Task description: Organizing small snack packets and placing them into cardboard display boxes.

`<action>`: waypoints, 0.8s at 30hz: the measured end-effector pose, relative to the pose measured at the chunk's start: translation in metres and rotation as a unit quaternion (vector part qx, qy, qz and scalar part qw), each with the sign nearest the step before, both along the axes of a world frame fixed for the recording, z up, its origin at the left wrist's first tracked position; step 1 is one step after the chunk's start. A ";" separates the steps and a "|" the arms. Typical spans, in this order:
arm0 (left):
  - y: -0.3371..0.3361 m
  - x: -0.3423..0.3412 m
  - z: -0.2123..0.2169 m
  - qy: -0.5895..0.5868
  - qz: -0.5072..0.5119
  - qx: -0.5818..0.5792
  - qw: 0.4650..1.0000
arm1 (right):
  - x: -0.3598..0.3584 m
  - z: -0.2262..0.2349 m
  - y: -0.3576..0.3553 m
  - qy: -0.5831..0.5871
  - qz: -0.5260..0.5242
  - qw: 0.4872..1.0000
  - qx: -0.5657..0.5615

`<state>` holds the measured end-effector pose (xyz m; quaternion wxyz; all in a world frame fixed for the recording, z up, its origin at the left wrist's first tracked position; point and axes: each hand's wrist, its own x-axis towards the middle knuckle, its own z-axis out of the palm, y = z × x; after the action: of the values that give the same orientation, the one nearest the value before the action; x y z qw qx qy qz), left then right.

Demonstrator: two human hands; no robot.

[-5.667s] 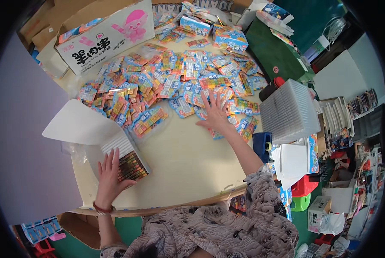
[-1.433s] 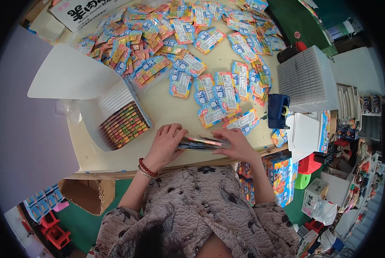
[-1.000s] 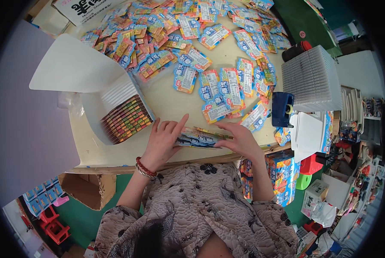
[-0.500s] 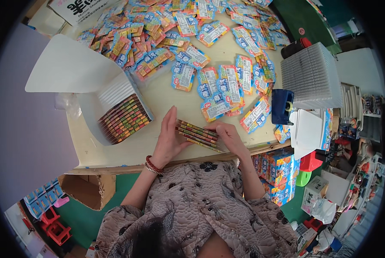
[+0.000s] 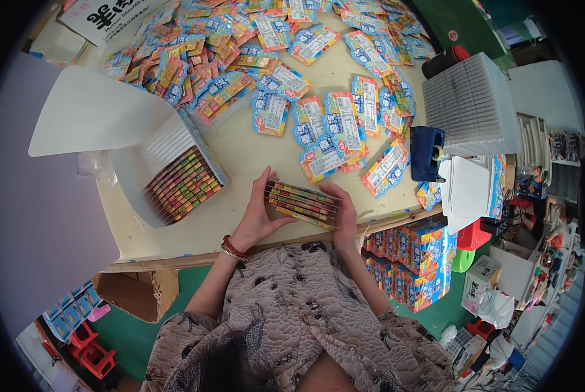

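Between my two hands stands a small stack of flat clear packs [image 5: 303,201] with colourful pieces inside, edges facing up. My left hand [image 5: 258,212] is closed on the stack's left end, thumb along the near side. My right hand [image 5: 345,214] presses its right end, fingers over the far corner. To the left sits an open white box [image 5: 130,171], its lid flap raised, with a row of similar packs [image 5: 186,186] inside. Past my hands lie blue-and-orange printed packets [image 5: 320,159], several overlapping.
A heap of packets [image 5: 220,46] covers the table's far side. At right stand a blue tape dispenser [image 5: 427,155], a tall stack of clear trays [image 5: 465,104], a dark red-lidded bottle [image 5: 444,62] and white cards [image 5: 465,189]. Printed boxes [image 5: 413,268] are stacked below the table's edge.
My right hand has shifted its grip from the top of the stack to its right end. The stack is more level, its edges more squared up.
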<state>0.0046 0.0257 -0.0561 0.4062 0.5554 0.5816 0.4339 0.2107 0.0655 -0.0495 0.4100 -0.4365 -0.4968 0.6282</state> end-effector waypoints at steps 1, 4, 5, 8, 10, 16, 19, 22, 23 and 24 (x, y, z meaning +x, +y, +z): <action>-0.002 0.001 0.000 0.004 -0.001 0.011 1.000 | -0.003 0.001 0.001 0.004 -0.006 1.000 -0.007; -0.003 0.001 0.001 0.012 0.008 0.010 1.000 | -0.014 -0.002 0.004 0.011 -0.030 0.999 0.005; -0.005 0.001 -0.001 0.013 0.010 0.012 1.000 | -0.017 -0.002 0.005 0.014 -0.047 0.999 0.024; -0.009 0.001 -0.009 -0.026 0.035 0.011 0.999 | -0.022 0.003 0.006 0.003 -0.059 0.998 -0.011; -0.010 -0.001 -0.011 -0.031 0.045 -0.020 0.998 | -0.022 0.002 0.009 -0.006 -0.051 0.999 -0.001; -0.007 -0.006 -0.003 -0.002 0.031 -0.046 0.998 | -0.019 -0.001 0.011 -0.015 -0.020 1.000 0.011; -0.013 -0.010 -0.012 -0.022 0.012 -0.011 1.000 | -0.018 -0.005 0.009 -0.036 -0.004 0.999 0.040; -0.009 -0.012 0.003 0.022 -0.010 0.091 0.996 | -0.014 -0.007 0.009 -0.058 -0.007 0.996 0.067; -0.014 -0.014 0.000 -0.038 -0.026 0.044 0.998 | -0.015 -0.007 0.009 -0.054 0.009 0.996 0.072; -0.018 -0.013 -0.003 -0.038 -0.023 0.050 0.998 | -0.015 -0.007 0.010 -0.051 0.025 0.995 0.077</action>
<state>-0.0084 0.0080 -0.0589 0.4095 0.5716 0.5304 0.4735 0.1956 0.0757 -0.0566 0.4008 -0.4225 -0.5742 0.5754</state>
